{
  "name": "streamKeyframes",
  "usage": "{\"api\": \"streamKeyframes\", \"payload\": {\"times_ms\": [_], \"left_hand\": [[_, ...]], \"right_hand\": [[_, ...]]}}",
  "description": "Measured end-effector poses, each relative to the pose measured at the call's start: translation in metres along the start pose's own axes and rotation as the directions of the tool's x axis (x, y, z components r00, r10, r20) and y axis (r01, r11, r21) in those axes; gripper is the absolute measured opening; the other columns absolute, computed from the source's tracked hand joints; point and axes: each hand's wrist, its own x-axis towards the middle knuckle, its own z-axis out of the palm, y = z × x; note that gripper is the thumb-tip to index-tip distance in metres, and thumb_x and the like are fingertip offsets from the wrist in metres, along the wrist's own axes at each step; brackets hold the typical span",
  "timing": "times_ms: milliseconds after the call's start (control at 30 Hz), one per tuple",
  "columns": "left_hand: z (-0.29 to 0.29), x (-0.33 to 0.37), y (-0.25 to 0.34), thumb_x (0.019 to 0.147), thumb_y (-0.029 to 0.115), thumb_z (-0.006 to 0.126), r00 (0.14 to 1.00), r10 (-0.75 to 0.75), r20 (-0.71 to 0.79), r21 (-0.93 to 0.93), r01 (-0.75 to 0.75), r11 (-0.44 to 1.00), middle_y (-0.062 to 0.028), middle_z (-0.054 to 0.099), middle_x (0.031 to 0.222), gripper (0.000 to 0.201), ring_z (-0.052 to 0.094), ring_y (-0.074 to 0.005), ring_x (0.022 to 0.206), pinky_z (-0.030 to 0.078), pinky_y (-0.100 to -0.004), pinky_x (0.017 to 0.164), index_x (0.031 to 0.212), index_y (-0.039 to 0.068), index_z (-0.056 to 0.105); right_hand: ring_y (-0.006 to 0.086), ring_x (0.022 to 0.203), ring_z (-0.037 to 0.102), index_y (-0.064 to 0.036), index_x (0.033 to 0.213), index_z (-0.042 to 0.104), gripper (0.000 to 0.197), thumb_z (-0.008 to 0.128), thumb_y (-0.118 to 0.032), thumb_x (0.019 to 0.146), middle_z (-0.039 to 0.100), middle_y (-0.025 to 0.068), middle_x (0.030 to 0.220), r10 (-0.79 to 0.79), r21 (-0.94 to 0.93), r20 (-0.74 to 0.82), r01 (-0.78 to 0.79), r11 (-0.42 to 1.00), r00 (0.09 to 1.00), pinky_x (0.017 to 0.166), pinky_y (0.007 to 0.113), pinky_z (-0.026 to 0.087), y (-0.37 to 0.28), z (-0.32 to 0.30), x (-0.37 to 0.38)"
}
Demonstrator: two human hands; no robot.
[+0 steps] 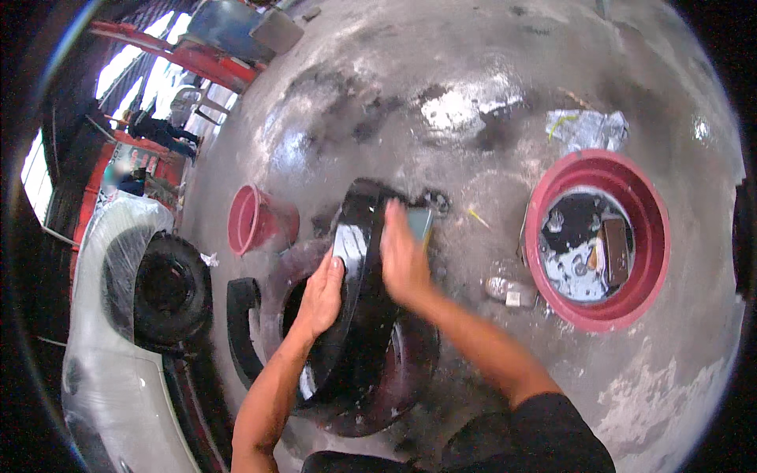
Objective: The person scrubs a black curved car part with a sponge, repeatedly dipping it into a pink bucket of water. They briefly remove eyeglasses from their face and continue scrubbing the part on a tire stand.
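A long, curved, glossy black panel [359, 315], like a piece of car body trim, lies tilted across a dark reddish round tub [406, 394]. My left hand [322, 296] grips its left side, thumb along the shiny face. On the right, my right hand [404, 256] is flat against the panel with straight fingers pointing away from me. Whatever may be under that palm is hidden. Just beyond the right hand, a grey-green flat piece [419, 224] with a yellowish edge is partly covered.
A red basin [664, 236] of dark, soapy water holds a brown block [617, 251]. Nearby are a clear bottle [509, 292] and crumpled plastic [590, 128]. Leftward are a pink bucket [272, 221], a black curved piece [241, 327] and a plastic-covered car [118, 355]; people [158, 130] are farther off.
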Motion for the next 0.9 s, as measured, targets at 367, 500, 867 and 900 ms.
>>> {"api": "streamKeyframes", "payload": {"times_ms": [367, 500, 867, 900], "left_hand": [[0.001, 0.002, 0.002, 0.109, 0.041, 0.047, 0.998, 0.038, 0.042, -0.068, -0.035, 0.997, -0.0247, 0.063, 0.140, 0.060, 0.059, -0.0335, 0.134, 0.041, -0.0390, 0.112, 0.155, 0.002, 0.043], [-0.004, -0.005, -0.008, 0.109, 0.041, 0.047, 1.000, -0.004, -0.006, -0.037, 0.004, 0.999, -0.0249, 0.063, 0.139, 0.060, 0.059, -0.0340, 0.133, 0.041, -0.0393, 0.111, 0.154, 0.002, 0.044], [-0.002, -0.003, 0.002, 0.109, 0.042, 0.046, 1.000, -0.015, -0.003, 0.001, 0.015, 1.000, -0.0264, 0.064, 0.137, 0.060, 0.059, -0.0361, 0.134, 0.041, -0.0399, 0.111, 0.155, 0.004, 0.043], [-0.001, -0.001, 0.005, 0.109, 0.043, 0.045, 1.000, -0.009, 0.016, 0.019, 0.008, 1.000, -0.0264, 0.064, 0.137, 0.060, 0.059, -0.0364, 0.134, 0.041, -0.0399, 0.111, 0.155, 0.004, 0.044]], "right_hand": [[0.0382, 0.151, 0.035, 0.0037, 0.156, 0.036, 0.052, 0.037, -0.024, 0.112, 0.038, 0.0246, 0.162, 0.323, 0.031, 0.091, -0.327, 0.945, 0.942, 0.125, 0.050, 0.025, -0.006, -0.012, 0.023], [0.0500, 0.152, 0.026, 0.0125, 0.157, 0.024, 0.059, 0.038, -0.021, 0.110, 0.029, 0.0342, 0.162, 0.202, -0.019, 0.176, -0.202, 0.979, 0.963, 0.126, 0.053, 0.021, -0.027, 0.002, -0.055], [0.0467, 0.152, 0.028, 0.0105, 0.155, 0.031, 0.057, 0.036, -0.024, 0.110, 0.031, 0.0328, 0.162, 0.322, 0.004, 0.136, -0.325, 0.946, 0.937, 0.126, 0.050, 0.024, 0.002, -0.003, -0.008], [0.0474, 0.152, 0.028, 0.0109, 0.155, 0.031, 0.057, 0.037, -0.023, 0.110, 0.031, 0.0339, 0.161, 0.367, 0.041, 0.115, -0.374, 0.927, 0.923, 0.126, 0.051, 0.023, 0.015, -0.007, 0.022]]}}
